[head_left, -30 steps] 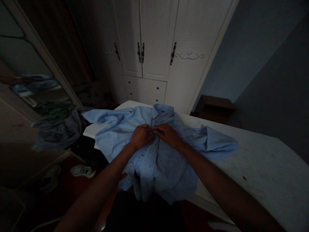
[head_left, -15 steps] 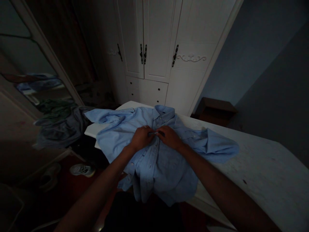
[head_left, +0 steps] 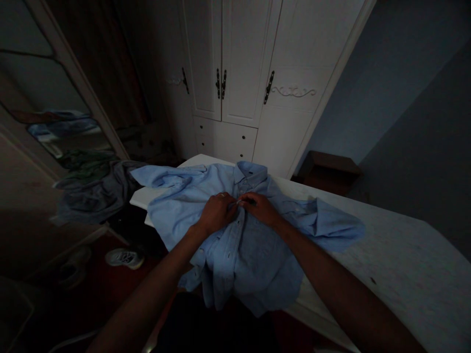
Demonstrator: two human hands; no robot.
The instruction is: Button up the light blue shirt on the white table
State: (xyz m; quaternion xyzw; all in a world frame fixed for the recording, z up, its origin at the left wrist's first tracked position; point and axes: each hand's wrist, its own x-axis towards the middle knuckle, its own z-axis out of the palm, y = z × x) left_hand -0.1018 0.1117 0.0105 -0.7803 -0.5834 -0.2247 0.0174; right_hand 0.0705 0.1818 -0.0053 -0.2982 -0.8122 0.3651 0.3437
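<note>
A light blue button-up shirt (head_left: 268, 260) lies spread face up, its collar at the far side and its lower hem hanging over the near table edge. My left hand (head_left: 217, 212) pinches the front placket a little below the collar. Fingertips of my right hand (head_left: 257, 207) pinch the same strip of cloth, touching or almost touching the left ones. The button between them is hidden by my fingers. Lower down, the two front edges lie apart, with buttonholes showing on the placket.
The shirt rests on a white table (head_left: 405, 255). Piled clothes (head_left: 95, 191) sit at the left, above a sneaker (head_left: 124, 258) on the red floor. Behind the table stand a white wardrobe (head_left: 239, 63) and a small brown cabinet (head_left: 329, 169). A mirror (head_left: 55, 93) leans at the left.
Both hands stay at the same spot on the placket. My fingers have shifted slightly, the left thumb and fingers lying closer against the cloth. The view has tilted a little.
</note>
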